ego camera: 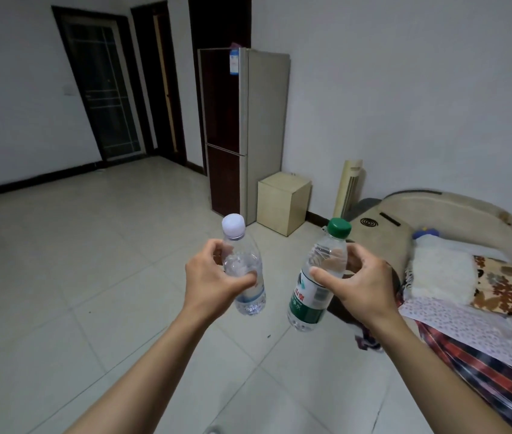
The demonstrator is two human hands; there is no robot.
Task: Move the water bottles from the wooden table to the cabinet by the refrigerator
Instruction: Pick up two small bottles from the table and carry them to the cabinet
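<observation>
My left hand point(209, 278) grips a clear water bottle with a white cap point(250, 296) around its upper body. A second water bottle with a green cap and green label point(307, 300) is held near its shoulder by my right hand point(362, 283). Both bottles are upright in the air in front of me, over the floor. Straight ahead stands the tall refrigerator point(248, 126) against the wall. The small beige cabinet point(282, 202) sits on the floor just right of it, with a bare flat top. The wooden table is not in view.
A pale tower fan point(348, 187) stands right of the cabinet. A bed with a curved headboard point(455, 211), a pillow and patterned bedding fills the right side. Light floor tiles point(91, 261) stretch ahead and left. Dark doors point(104, 89) line the far wall.
</observation>
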